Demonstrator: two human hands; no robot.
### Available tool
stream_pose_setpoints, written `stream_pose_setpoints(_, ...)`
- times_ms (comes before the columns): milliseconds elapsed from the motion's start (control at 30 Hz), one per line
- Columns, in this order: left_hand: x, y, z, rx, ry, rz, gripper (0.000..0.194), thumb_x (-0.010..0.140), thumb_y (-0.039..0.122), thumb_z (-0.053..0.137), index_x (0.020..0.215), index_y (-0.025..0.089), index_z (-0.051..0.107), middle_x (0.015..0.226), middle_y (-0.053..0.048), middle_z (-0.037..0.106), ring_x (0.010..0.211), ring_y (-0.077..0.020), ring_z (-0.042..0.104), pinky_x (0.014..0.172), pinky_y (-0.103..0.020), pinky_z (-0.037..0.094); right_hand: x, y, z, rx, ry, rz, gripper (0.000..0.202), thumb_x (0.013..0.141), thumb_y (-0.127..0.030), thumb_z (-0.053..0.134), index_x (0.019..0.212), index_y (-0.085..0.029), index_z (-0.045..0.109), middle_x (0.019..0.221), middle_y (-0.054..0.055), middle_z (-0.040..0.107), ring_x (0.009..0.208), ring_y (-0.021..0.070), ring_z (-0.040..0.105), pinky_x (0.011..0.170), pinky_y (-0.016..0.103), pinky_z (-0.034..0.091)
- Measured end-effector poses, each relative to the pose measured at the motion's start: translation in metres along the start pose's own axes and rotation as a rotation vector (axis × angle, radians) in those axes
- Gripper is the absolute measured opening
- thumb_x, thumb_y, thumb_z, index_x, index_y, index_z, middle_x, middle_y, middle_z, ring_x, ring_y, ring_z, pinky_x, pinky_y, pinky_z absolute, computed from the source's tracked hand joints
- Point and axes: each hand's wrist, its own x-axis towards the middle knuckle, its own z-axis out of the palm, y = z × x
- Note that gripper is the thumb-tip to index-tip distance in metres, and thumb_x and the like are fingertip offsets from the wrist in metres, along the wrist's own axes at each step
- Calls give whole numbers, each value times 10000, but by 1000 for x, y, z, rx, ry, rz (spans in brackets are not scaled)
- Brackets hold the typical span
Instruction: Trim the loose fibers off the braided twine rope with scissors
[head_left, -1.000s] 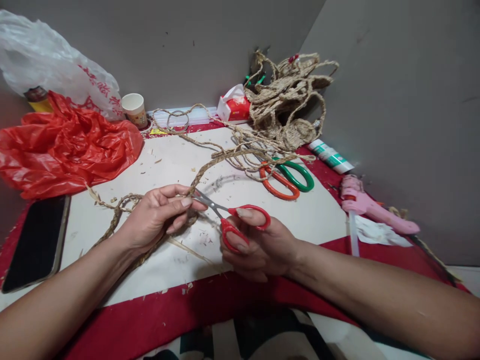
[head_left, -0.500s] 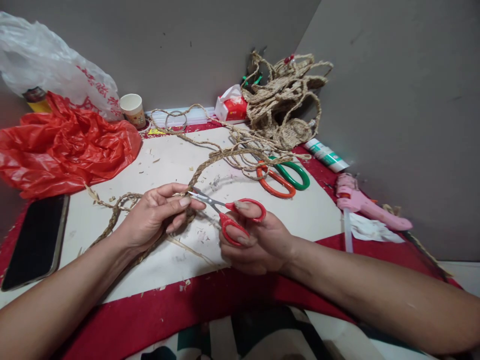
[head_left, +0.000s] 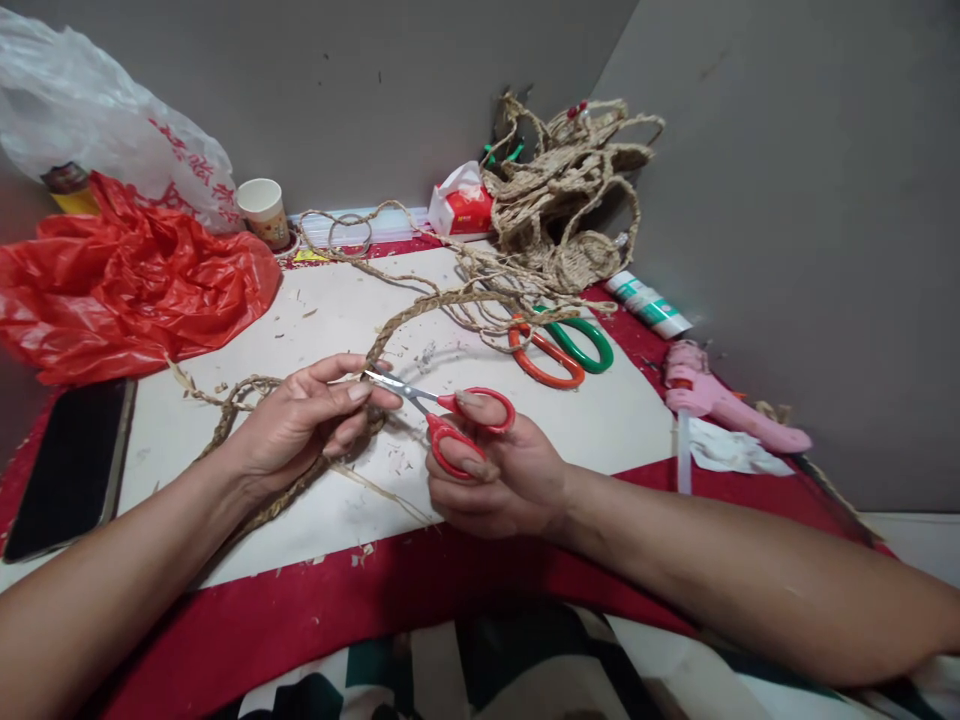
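Between the thumb and fingers of my left hand (head_left: 307, 420) is a braided straw rope (head_left: 397, 318), which arcs away to the back right and also trails under my wrist. My right hand (head_left: 499, 475) has its thumb and a finger through the loops of small red-handled scissors (head_left: 407, 392). Their blades are slightly apart, with the tips at the rope beside my left fingertips. A thin loose strand (head_left: 382, 492) hangs below my left hand. Larger scissors (head_left: 551, 352) with one orange and one green handle lie partly under thin twisted cords (head_left: 480, 270).
A heap of woven straw pieces (head_left: 570, 190) stands at the back right. Nearby are a tissue pack (head_left: 463, 210), a white-green tube (head_left: 649, 303) and a pink glue gun (head_left: 724, 405). Leftward are a red plastic bag (head_left: 142, 285), a paper cup (head_left: 264, 212) and a phone (head_left: 71, 470).
The small scissors and my right hand have shifted slightly left, with the blade tips closer in against the rope. My left hand keeps its hold. The whole view has moved a little.
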Motion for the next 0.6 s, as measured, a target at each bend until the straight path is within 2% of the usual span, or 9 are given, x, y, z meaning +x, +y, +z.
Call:
stream_pose_setpoints(167, -1, 1, 3, 0, -4, -3, 129, 793, 90, 659, 897, 165, 652, 821, -91, 744, 409, -34, 447, 384, -135, 311, 0, -1, 3, -1, -22, 6, 461, 854, -481, 512, 550, -135, 539, 428, -70, 278, 355, 57, 260, 344, 156, 329)
stream_pose_setpoints(367, -2, 0, 3, -2, -7, 2, 152, 785, 100, 670, 924, 157, 646, 821, -90, 738, 409, -33, 450, 382, -136, 319, -1, 1, 8, -5, 80, -26, 473, 885, -466, 465, 553, -136, 534, 421, -83, 229, 344, 49, 238, 340, 150, 330)
stream_pose_setpoints(600, -3, -2, 2, -19, -9, 7, 183, 766, 107, 693, 909, 164, 596, 795, -86, 726, 412, -39, 441, 380, -138, 302, 4, 3, 7, -99, 105, -78, 417, 816, -480, 596, 578, -137, 584, 417, -87, 247, 356, 54, 256, 335, 157, 357)
